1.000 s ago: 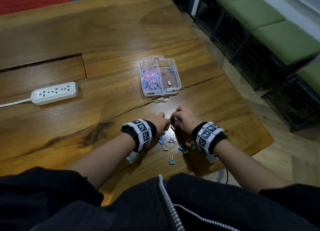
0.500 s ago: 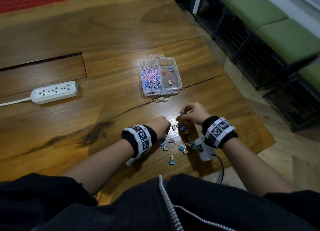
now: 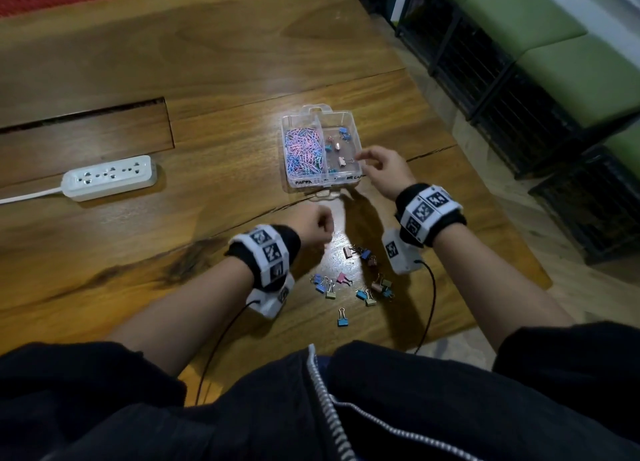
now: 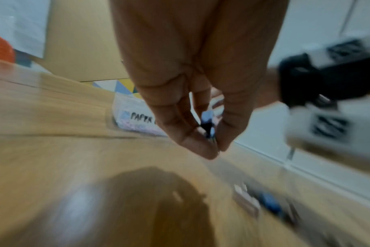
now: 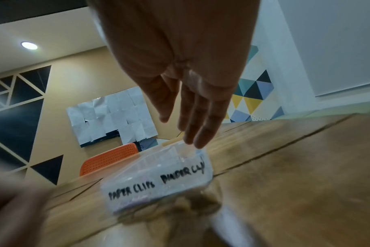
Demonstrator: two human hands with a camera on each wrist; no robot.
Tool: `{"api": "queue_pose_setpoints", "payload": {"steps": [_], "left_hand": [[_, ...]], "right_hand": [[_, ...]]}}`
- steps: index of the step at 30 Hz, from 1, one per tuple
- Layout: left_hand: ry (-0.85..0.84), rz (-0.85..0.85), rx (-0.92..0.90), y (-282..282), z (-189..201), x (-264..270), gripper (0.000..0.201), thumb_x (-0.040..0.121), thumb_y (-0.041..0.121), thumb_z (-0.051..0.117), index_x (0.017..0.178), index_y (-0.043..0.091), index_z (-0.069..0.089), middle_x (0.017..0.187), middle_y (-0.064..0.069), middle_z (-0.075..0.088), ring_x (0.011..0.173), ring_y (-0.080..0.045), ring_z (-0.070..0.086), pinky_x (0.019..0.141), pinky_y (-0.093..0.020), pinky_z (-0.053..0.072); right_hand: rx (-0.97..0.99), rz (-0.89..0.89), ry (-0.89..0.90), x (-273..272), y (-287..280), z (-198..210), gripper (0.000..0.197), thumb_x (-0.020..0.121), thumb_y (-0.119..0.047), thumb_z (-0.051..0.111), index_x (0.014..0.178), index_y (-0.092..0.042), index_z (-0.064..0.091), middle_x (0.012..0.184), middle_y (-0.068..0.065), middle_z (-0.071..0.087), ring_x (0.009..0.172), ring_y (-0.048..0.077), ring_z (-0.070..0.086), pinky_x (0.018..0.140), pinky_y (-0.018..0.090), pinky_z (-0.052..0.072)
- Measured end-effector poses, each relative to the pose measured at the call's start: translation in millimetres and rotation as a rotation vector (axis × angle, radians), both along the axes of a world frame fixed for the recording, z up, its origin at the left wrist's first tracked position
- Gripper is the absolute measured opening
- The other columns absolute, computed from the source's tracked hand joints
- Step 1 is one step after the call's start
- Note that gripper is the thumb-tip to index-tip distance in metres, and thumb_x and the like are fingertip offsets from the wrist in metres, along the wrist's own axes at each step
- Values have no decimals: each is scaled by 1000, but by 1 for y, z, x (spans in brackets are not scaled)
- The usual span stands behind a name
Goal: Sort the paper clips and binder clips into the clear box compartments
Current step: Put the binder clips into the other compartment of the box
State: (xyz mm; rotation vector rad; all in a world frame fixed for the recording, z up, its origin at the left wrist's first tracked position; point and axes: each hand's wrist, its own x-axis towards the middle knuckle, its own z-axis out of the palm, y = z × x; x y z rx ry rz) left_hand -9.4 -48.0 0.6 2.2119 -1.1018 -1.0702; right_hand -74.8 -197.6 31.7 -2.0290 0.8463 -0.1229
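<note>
While our right hand (image 3: 379, 169) spreads loose fingers over the clear box (image 3: 313, 187) mid-frame, our left hand (image 4: 192, 107) pinches a small binder clip (image 4: 207, 122) lower down above the bench (image 3: 214, 62).

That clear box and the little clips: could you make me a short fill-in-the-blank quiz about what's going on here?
1. In the clear box, the paper clips fill the ____ compartment.
2. The right hand, fingers straight, hovers by the compartment labelled ____.
3. The left hand pinches a small ____.

Missing words: left; binder clips; binder clip
</note>
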Motion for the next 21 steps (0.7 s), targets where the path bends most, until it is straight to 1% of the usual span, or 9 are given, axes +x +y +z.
{"api": "queue_pose_setpoints", "payload": {"steps": [3,6,8,10,12,14,17,19,21], "left_hand": [[88,173,-174,-27,17,20,26,84,0,57,69,19,48,74,5,53,63,-5,53,52,-14,47],[106,288,-298,-59,29,35,27,86,1,56,70,20,46,75,4,53,61,-7,54,48,-14,49],[118,346,-321,-79,32,45,28,88,1,54,70,20,45,76,0,55,59,-9,54,56,-20,51],[141,379,-292,-93,30,54,22,90,0,48,75,17,49,87,-9,59,59,-12,53,61,-25,51],[117,318,-183,-97,25,57,22,90,-2,41,99,11,57,110,-16,60,73,-18,59,71,-32,53],[9,181,-88,-94,21,52,38,88,-5,39,118,11,55,128,-11,55,104,-23,58,91,-36,49],[-250,-23,-125,-68,23,31,32,87,1,47,116,10,57,131,-7,52,121,-24,46,102,-34,38],[-410,-156,-138,-40,20,15,25,85,8,53,108,14,58,127,-6,50,120,-23,41,102,-35,35],[-406,-278,-28,-10,10,1,24,82,15,61,106,17,57,122,-4,51,112,-20,46,95,-33,42]], "right_hand": [[73,29,83,-33,11,-12,32,85,3,49,116,-5,53,122,11,54,101,14,51,69,13,43],[193,115,258,-65,22,-26,42,80,3,57,119,-9,50,123,11,52,93,14,53,65,15,43],[217,137,347,-79,27,-36,51,75,3,63,121,-16,49,125,9,51,101,18,53,75,25,50],[197,141,371,-86,30,-42,61,70,2,69,122,-21,48,127,8,47,112,25,50,90,38,49],[146,164,375,-89,34,-45,70,67,-2,73,127,-23,45,128,8,43,116,26,47,97,43,46],[30,216,397,-90,39,-48,74,67,-12,75,132,-25,41,127,7,41,117,23,44,100,40,43],[-153,260,394,-84,48,-52,67,74,-27,71,133,-29,41,125,7,41,116,22,41,99,35,40],[-226,295,388,-78,53,-55,57,77,-28,67,130,-28,45,125,8,40,116,23,39,99,36,40],[-266,327,381,-72,56,-57,44,79,-20,65,122,-23,54,121,9,41,113,25,41,96,32,40]]}}
